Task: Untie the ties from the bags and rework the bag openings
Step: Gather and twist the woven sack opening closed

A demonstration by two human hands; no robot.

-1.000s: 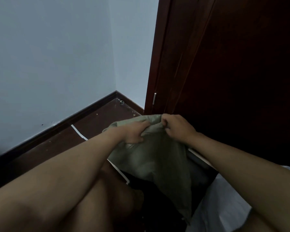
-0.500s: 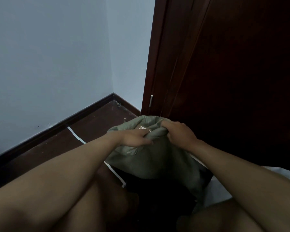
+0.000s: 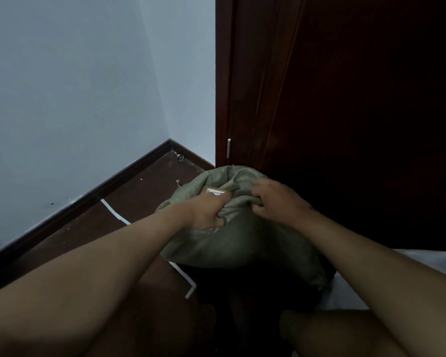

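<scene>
Pale blue walls meet in a corner at my left, above a dark skirting board and a dark brown floor crossed by a white strip; a dark wooden door fills the right. Between my knees, close against that door, sits the grey-green woven bag, its top bunched and a small labelled box showing in the gap at the mouth.

I judge I am at the reworking step: the mouth already looks loose, and I can make out no tie. Next I would need to draw the two bunches apart or fold the rim over, keeping the cloth from slipping back over the box.

My left hand has its fingers curled tight round a fold of the bag's near edge, the thumb tucked under. My right hand clutches a gathered ridge of cloth just beside it, its fingers bent over the cloth.
</scene>
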